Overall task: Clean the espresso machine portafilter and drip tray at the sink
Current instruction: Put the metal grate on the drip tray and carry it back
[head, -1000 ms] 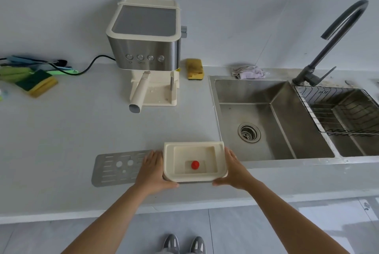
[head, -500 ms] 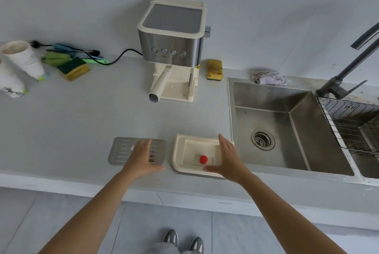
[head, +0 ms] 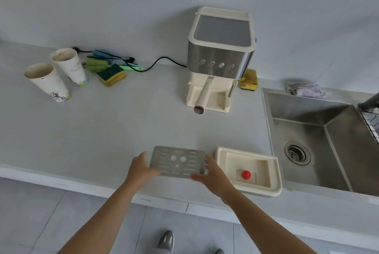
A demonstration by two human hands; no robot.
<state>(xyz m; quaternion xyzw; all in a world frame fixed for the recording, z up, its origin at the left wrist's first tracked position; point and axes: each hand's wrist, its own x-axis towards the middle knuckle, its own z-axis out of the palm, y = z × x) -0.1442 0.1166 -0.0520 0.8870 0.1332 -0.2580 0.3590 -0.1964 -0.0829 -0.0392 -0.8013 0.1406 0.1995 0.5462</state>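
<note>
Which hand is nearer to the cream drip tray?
Right. The right hand is between the metal grate and the drip tray; the left hand is on the grate's other side.

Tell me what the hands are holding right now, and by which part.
Nothing is clearly gripped. The left hand and right hand flank the short ends of the metal grate, flat on the counter, fingers straight.
</note>
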